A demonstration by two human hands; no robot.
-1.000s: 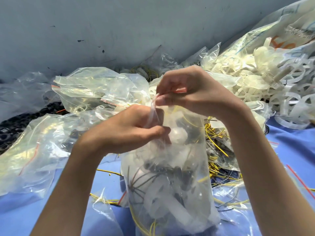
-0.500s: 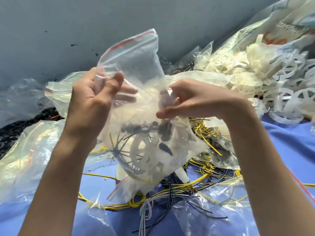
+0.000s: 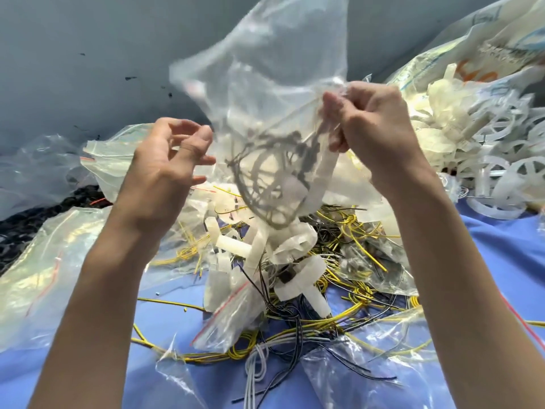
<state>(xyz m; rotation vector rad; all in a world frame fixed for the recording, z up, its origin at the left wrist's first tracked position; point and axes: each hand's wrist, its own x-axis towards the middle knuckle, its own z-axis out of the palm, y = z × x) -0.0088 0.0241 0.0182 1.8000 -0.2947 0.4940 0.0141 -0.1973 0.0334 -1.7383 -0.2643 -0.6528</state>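
A clear zip bag (image 3: 265, 69) hangs upside down in the air at the centre, blurred by motion. My right hand (image 3: 371, 122) grips its right side in curled fingers. My left hand (image 3: 171, 163) is just left of the bag, fingers spread and loosely bent, holding nothing. White plastic pieces (image 3: 259, 246) and dark wires (image 3: 265, 178) tumble from the bag's red-striped mouth (image 3: 233, 293) onto a heap of yellow, black and white wires (image 3: 283, 335).
A blue cloth (image 3: 486, 261) covers the table. Large bags of white plastic wheels (image 3: 486, 137) pile up at the right. More clear bags (image 3: 44, 261) and black parts (image 3: 17, 225) lie at the left. A grey wall (image 3: 88, 54) closes the back.
The bag went from upright and held shut by both hands to raised and flipped over. Its contents now spill out, and my left hand has let go.
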